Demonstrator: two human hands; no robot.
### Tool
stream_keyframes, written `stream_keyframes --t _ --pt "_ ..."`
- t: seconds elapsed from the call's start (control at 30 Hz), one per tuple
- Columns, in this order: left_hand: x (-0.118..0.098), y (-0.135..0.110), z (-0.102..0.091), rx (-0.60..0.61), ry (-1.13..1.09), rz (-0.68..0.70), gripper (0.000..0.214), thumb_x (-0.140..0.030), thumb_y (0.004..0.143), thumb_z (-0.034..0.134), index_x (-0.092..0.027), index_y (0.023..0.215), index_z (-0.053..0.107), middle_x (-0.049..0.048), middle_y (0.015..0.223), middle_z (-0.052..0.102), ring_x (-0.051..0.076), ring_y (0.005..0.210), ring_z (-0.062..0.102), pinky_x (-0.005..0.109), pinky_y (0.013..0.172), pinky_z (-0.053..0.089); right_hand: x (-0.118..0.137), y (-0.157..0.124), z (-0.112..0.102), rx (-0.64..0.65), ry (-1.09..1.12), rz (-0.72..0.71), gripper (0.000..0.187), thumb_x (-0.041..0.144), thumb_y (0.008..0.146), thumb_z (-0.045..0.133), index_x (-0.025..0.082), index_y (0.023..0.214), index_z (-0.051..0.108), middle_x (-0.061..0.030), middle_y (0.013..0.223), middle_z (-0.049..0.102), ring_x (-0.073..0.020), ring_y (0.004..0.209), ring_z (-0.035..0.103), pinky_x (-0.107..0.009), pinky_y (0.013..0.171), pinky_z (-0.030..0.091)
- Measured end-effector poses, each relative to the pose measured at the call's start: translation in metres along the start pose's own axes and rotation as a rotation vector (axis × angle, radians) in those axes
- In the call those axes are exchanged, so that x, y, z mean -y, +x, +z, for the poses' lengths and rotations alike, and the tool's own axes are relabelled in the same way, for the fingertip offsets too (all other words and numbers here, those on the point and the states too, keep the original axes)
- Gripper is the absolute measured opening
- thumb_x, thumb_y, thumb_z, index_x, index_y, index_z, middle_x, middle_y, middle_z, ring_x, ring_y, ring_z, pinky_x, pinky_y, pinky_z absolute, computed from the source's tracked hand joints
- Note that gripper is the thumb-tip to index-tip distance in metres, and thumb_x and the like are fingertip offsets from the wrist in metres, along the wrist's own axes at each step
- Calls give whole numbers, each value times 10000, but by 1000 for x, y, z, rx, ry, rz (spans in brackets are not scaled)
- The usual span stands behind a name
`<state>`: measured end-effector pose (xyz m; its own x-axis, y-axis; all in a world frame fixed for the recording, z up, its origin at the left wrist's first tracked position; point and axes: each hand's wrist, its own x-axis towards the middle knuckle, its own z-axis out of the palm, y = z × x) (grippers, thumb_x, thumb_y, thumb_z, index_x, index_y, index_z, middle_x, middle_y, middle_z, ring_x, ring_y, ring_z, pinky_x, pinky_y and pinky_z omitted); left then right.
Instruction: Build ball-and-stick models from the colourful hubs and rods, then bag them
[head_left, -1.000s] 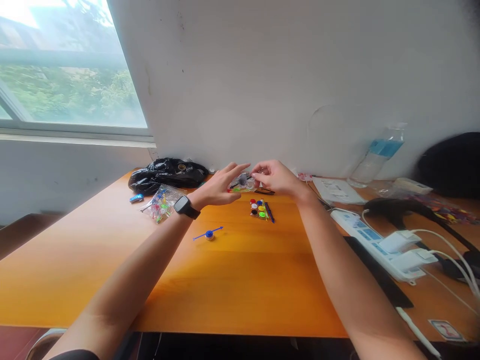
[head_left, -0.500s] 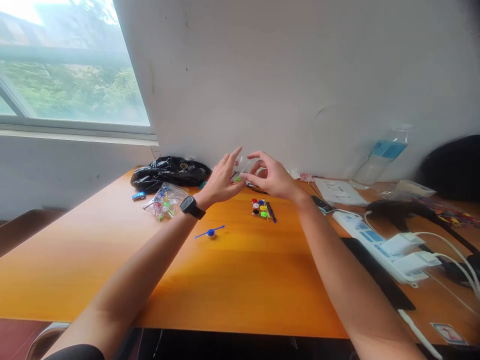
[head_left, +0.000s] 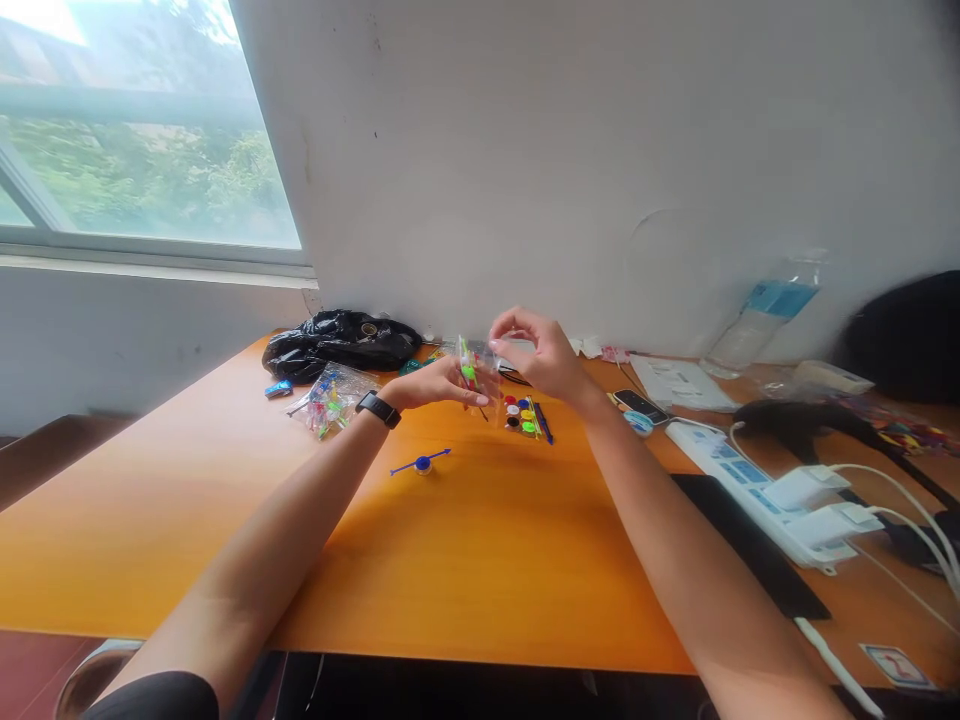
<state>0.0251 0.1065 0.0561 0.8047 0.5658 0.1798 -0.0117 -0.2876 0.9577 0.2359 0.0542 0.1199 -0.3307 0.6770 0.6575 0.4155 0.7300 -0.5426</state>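
Note:
A small clear plastic bag (head_left: 487, 385) with bright green, yellow and red plastic pieces inside is held upright above the table. My left hand (head_left: 431, 385), with a black watch on the wrist, grips it from the left, thumb low and fingers partly behind the plastic. Thumb and forefinger of my right hand (head_left: 544, 355) pinch together at the bag's upper right edge. Below the hands, a blue spinner arrow (head_left: 422, 464) on a round base lies on the table. Right of it sit several coloured round pieces (head_left: 520, 415) beside thin blue and yellow sticks (head_left: 541, 420).
Another clear bag of coloured parts (head_left: 330, 400) lies left, near a black plastic bag (head_left: 341, 345) and a small blue packet (head_left: 279, 389). To the right are a phone (head_left: 640, 406), a white power strip (head_left: 739, 490) with cables, a black mat (head_left: 750, 545) and a bottle (head_left: 772, 310).
My left hand has turned flatter and lowered, bringing the bag of coloured pieces into clear view. My right hand's finger and thumb have closed at the bag's edge.

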Motion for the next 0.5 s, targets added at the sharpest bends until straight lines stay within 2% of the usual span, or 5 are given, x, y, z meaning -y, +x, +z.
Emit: stream_keyframes --t 0.1,0.17,0.23,0.33,0.5 --pt "9 5 -2 -195 -8 29 475 -397 796 905 -116 1144 746 113 925 767 201 810 723 292 691 543 1 0 2 -218 -178 -52 68 295 917 646 235 948 646 -74 1063 683 -261 1055 594 -409 982 465" --pt "15 6 -6 -383 -51 44 483 -422 807 899 -116 1137 724 75 846 740 159 734 687 274 675 529 3 0 1 -237 -182 -66 71 301 934 638 231 928 648 -70 1016 681 -241 972 594 -379 901 478" --pt "22 5 -11 -489 -99 25 513 -457 805 895 -115 1136 704 57 819 723 144 709 666 276 686 535 6 -2 1 -68 -117 -32 118 316 961 613 231 894 659 -41 903 677 -202 826 583 -338 783 479" --pt "32 0 -15 -475 -118 0 548 -479 774 909 -114 1123 694 73 889 738 155 747 677 281 707 541 5 -10 10 351 -30 72 155 339 958 620 232 900 717 -14 810 678 -170 712 572 -298 647 446" --pt "46 -4 -11 -396 -100 -42 508 -459 767 918 -126 1063 674 45 844 717 158 760 675 295 748 540 -7 -33 62 889 13 205 152 367 865 738 227 920 763 -23 896 757 -182 758 656 -267 588 431"
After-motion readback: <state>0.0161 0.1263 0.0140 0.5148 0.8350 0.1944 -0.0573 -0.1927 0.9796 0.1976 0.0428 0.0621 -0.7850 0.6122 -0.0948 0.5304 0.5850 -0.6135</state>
